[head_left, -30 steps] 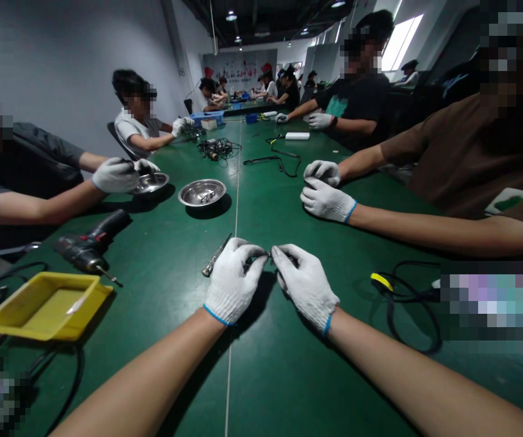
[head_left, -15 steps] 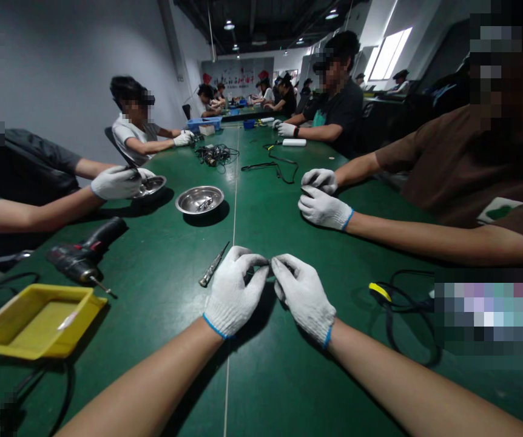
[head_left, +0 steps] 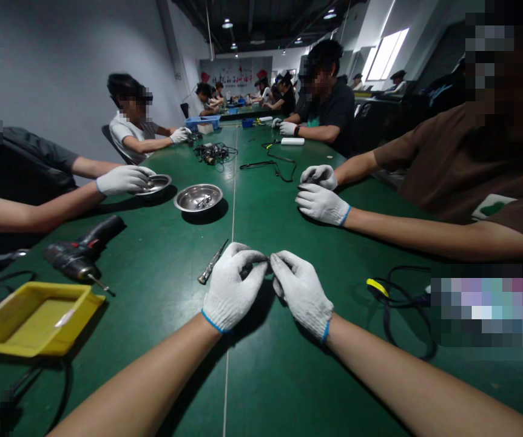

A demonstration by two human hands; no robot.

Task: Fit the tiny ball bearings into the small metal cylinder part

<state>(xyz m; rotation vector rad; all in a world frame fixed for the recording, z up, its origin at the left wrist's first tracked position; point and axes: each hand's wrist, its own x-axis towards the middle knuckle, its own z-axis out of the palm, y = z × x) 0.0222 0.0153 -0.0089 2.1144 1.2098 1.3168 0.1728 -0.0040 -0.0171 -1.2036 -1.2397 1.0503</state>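
Both my hands wear white knit gloves with blue cuffs and meet above the green table (head_left: 261, 382). My left hand (head_left: 235, 288) is closed in a pinch, thumb against fingers. Facing it, my right hand (head_left: 302, 294) pinches too, its fingertips almost touching the left ones. Whatever sits between the fingertips is dark and too small to make out. Just left of my left hand lies a slim screwdriver-like tool (head_left: 211, 265) with a pointed tip, partly behind the glove. Farther off stands a steel bowl (head_left: 183, 205) with small shiny metal pieces inside.
A power drill (head_left: 77, 252) and a yellow tray (head_left: 6, 349) lie at left. Black cable with a yellow band (head_left: 377, 287) is at right. Co-workers' gloved hands (head_left: 323, 203) flank the table; one reaches into another bowl (head_left: 164, 184). Tangled cables (head_left: 213, 153) lie farther back.
My hands keep the same pinch with hardly any shift. At left, a co-worker's gloved hand has lowered into the bowl there. The view has moved slightly.
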